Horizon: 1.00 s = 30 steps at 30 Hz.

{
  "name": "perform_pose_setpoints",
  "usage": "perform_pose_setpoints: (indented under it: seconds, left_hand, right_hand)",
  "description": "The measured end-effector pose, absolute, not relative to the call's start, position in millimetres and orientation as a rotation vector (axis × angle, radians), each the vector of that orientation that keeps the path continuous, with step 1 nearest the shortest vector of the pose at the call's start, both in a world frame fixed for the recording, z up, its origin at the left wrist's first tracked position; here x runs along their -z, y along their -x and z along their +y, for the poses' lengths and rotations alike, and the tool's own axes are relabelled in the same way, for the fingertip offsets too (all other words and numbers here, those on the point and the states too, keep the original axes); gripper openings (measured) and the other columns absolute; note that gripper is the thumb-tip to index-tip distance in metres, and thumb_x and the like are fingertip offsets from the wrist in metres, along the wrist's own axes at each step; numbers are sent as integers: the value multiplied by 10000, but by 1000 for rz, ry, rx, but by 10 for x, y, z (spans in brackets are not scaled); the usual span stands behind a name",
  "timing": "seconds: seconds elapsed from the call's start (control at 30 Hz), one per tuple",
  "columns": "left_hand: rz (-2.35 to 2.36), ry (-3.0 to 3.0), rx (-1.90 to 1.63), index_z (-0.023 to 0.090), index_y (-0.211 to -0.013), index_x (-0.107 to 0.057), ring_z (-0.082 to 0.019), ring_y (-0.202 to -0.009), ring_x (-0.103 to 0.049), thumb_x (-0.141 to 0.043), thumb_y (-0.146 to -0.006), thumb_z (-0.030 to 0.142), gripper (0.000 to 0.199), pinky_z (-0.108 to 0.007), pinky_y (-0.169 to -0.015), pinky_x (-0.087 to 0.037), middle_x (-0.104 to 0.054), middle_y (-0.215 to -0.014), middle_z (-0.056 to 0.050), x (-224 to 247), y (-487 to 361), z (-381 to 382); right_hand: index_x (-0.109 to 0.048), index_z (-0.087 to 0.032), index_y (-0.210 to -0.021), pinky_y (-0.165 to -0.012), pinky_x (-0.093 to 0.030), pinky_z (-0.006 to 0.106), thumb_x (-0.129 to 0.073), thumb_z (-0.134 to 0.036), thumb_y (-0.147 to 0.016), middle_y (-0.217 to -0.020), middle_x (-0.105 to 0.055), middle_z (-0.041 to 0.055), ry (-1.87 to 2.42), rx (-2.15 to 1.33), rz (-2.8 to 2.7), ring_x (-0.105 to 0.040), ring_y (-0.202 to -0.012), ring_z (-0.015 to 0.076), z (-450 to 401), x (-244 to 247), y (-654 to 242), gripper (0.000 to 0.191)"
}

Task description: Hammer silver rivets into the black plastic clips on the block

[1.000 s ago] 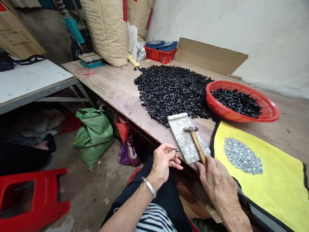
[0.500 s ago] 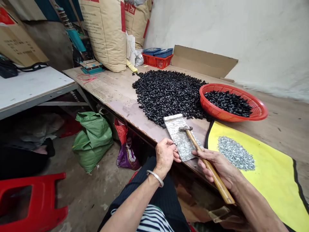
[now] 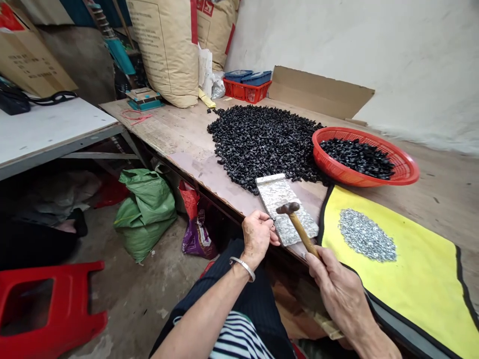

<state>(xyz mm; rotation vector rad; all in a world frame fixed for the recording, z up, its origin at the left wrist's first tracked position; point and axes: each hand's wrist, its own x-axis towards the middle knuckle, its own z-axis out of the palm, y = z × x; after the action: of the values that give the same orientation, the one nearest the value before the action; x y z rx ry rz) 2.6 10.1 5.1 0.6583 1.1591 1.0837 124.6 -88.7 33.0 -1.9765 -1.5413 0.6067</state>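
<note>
My left hand (image 3: 257,237) pinches a small dark piece (image 3: 273,218) at its fingertips, just over the near edge of a speckled stone-like plate (image 3: 275,193). My right hand (image 3: 339,294) grips the wooden handle of a small hammer (image 3: 301,228), whose steel head hangs close above the plate. A broad heap of small black parts (image 3: 262,142) spreads on the wooden bench behind the plate. A red plastic basket (image 3: 337,170) holds more of them. Tiny silver pieces (image 3: 366,235) lie on a yellow mat (image 3: 419,279) beyond my right hand.
A cardboard flap (image 3: 318,92) and a red crate (image 3: 246,90) stand at the bench's back, before large paper sacks (image 3: 166,55). A white table (image 3: 48,124) stands left. On the floor are a green sack (image 3: 145,214), a purple bag (image 3: 197,238) and a red stool (image 3: 37,304).
The hammer has swung so its head tips down toward the plate, and its handle no longer stretches out past my right hand. My left hand stays near the plate's edge.
</note>
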Motion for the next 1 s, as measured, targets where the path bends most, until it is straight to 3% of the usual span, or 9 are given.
perform_pose_setpoints:
  seconds: [0.2, 0.43, 0.63, 0.8, 1.0]
  left_hand:
    - [1163, -642, -1084, 149, -613, -475, -100, -270, -478, -531, -615, 112, 67, -211, -277, -427, -503, -417, 49, -49, -22, 92]
    - [1149, -609, -1082, 155, -617, -483, -95, -258, -467, -580, -616, 155, 97, -191, -273, -401, -505, -392, 50, -41, -23, 84]
    - [1138, -600, -1099, 161, -584, -477, -104, -269, -483, -600, -597, 153, 124, -186, -281, -400, -503, -370, 47, -26, -24, 88]
    - [1117, -592, -1105, 159, -589, -478, -98, -256, -467, -610, -598, 174, 133, -189, -289, -399, -507, -360, 45, -16, -21, 85]
    - [1148, -634, -1095, 163, -582, -472, -113, -262, -481, -556, -610, 131, 94, -191, -282, -394, -509, -348, 41, -28, -13, 84]
  right_hand:
    - [-525, -219, -827, -435, -368, 247, -317, -403, -886, -619, -613, 23, 2086, -196, -1835, -596, -506, 173, -868, -274, -1182, 284]
    - [-571, -179, -964, -400, -389, 213, -394, -426, -862, -546, -599, 6, 2028, 1, -1584, -547, -408, 134, -939, -450, -1132, 321]
    - [-594, -165, -808, -362, -312, 239, -276, -351, -899, -501, -575, 26, 2054, 198, -1883, -514, -361, 146, -911, -338, -1061, 380]
    - [-583, -165, -992, -407, -382, 230, -374, -408, -878, -606, -637, 35, 1989, 200, -1639, -533, -393, 131, -950, -434, -1029, 340]
    - [-593, -162, -766, -353, -308, 238, -258, -377, -905, -447, -558, 30, 2101, 238, -1829, -516, -348, 152, -945, -268, -955, 422]
